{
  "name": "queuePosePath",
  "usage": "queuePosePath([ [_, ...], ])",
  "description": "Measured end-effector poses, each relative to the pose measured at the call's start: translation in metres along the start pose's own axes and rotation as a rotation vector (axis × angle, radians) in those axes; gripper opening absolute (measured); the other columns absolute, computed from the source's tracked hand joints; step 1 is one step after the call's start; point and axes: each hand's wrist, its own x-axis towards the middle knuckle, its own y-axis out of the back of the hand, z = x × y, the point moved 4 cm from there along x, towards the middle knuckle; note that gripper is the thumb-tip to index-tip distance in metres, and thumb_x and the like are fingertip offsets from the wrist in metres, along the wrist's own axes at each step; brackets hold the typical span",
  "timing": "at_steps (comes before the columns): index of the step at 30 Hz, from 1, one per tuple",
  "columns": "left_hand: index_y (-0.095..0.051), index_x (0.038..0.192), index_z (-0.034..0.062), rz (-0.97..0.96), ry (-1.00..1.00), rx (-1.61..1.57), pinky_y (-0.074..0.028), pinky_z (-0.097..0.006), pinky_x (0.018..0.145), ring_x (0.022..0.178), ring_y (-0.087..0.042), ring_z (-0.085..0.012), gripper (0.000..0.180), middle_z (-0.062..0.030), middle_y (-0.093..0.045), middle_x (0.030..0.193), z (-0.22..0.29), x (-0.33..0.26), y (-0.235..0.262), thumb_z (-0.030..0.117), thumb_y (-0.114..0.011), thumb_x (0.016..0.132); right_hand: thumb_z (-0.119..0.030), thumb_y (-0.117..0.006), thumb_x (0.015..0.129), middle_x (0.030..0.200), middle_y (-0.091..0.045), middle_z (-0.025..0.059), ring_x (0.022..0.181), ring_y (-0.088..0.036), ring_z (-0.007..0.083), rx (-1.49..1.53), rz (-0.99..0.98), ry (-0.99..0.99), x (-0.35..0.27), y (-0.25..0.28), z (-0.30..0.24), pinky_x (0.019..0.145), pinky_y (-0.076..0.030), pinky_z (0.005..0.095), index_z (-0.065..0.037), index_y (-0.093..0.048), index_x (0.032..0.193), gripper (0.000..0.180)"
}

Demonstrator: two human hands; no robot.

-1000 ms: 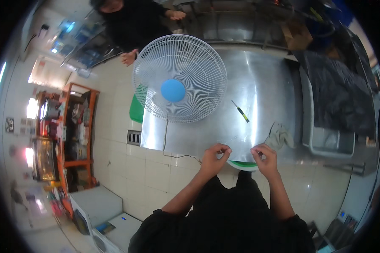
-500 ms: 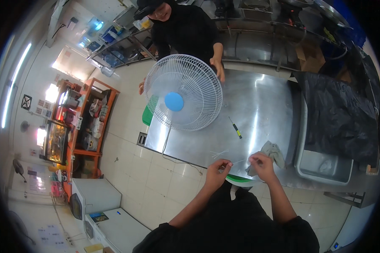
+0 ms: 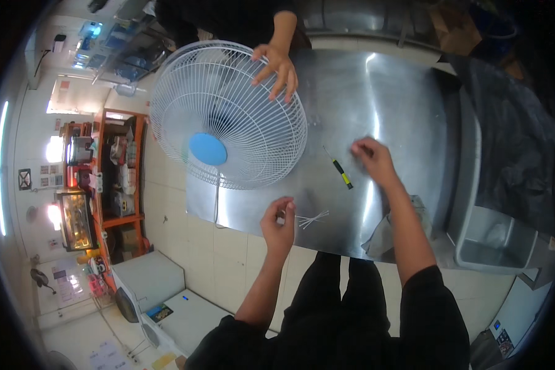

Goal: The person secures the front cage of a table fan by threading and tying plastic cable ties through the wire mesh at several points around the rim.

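Note:
A white fan (image 3: 228, 114) with a round wire grille and a blue hub lies tilted on the steel table (image 3: 388, 98). Another person's hand (image 3: 277, 65) rests on the grille's far rim. My left hand (image 3: 279, 219) is at the table's near edge, its fingers pinched on a small white piece. A bunch of thin white ties (image 3: 314, 217) lies just right of it. My right hand (image 3: 373, 157) hovers over the table with bent fingers and holds nothing. It is just right of a small screwdriver (image 3: 339, 168) with a yellow and black handle.
A crumpled grey cloth (image 3: 382, 231) hangs over the table's near edge by my right forearm. A grey plastic tub (image 3: 493, 243) and a dark bag (image 3: 512, 142) are on the right. An orange shelf unit (image 3: 114, 179) stands on the left.
My hands have parted and moved onto the table, the right one toward the screwdriver. The view has come closer to the table. The other person's hand now lies on top of the grille.

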Motion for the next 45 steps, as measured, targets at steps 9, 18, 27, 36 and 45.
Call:
queuePosePath([
  [9,-0.067,0.107,0.0009,0.198,-0.222,0.105,-0.044,-0.023,0.069,0.078,-0.056,-0.0082,0.013,-0.0034,-0.066,0.092,-0.041,0.027,-0.044,0.003,-0.067,0.094,-0.015,-0.068,0.094,0.092,-0.064,0.0056,0.087,-0.057,0.0187,-0.003,-0.136,0.175,0.083,-0.024,0.001,0.080,-0.047,0.0314,-0.002,-0.070,0.099,0.014],
  [18,-0.026,0.148,-0.0077,0.425,0.437,-0.828,-0.047,-0.041,0.108,0.134,-0.047,-0.0294,0.060,-0.0198,-0.037,0.148,-0.090,0.009,-0.017,0.030,-0.048,0.106,-0.017,-0.068,0.095,0.094,-0.066,0.0056,0.082,-0.057,0.0197,0.028,-0.193,0.111,0.092,-0.030,0.003,0.079,-0.048,0.0329,-0.003,-0.070,0.100,0.016],
  [27,-0.015,0.154,-0.0072,0.471,0.447,-0.823,-0.029,-0.047,0.120,0.145,-0.033,-0.0315,0.092,-0.0195,-0.028,0.157,-0.101,0.060,0.050,0.060,-0.047,0.100,-0.027,-0.056,0.104,0.135,-0.060,0.0085,0.117,-0.061,0.0214,1.080,-0.347,-0.166,0.063,-0.101,-0.022,0.099,-0.049,0.0390,-0.010,-0.057,0.109,0.017],
  [36,-0.020,0.159,0.0064,0.420,0.232,-0.902,-0.019,-0.047,0.123,0.150,-0.024,-0.0296,0.089,-0.0116,-0.024,0.164,-0.110,0.097,0.067,0.069,-0.041,0.098,-0.026,-0.047,0.107,0.147,-0.045,0.0082,0.129,-0.050,0.0246,1.306,-0.023,-0.203,0.018,-0.134,-0.058,0.100,-0.049,0.0508,-0.014,-0.048,0.112,0.014],
  [45,-0.019,0.159,0.0087,0.424,0.194,-1.079,-0.025,-0.046,0.122,0.149,-0.028,-0.0314,0.080,-0.0118,-0.026,0.163,-0.099,0.112,0.060,0.063,-0.036,0.103,-0.022,-0.042,0.109,0.144,-0.049,0.0082,0.123,-0.056,0.0212,1.254,-0.025,-0.230,0.020,-0.136,-0.065,0.097,-0.053,0.0430,-0.013,-0.045,0.111,0.010],
])
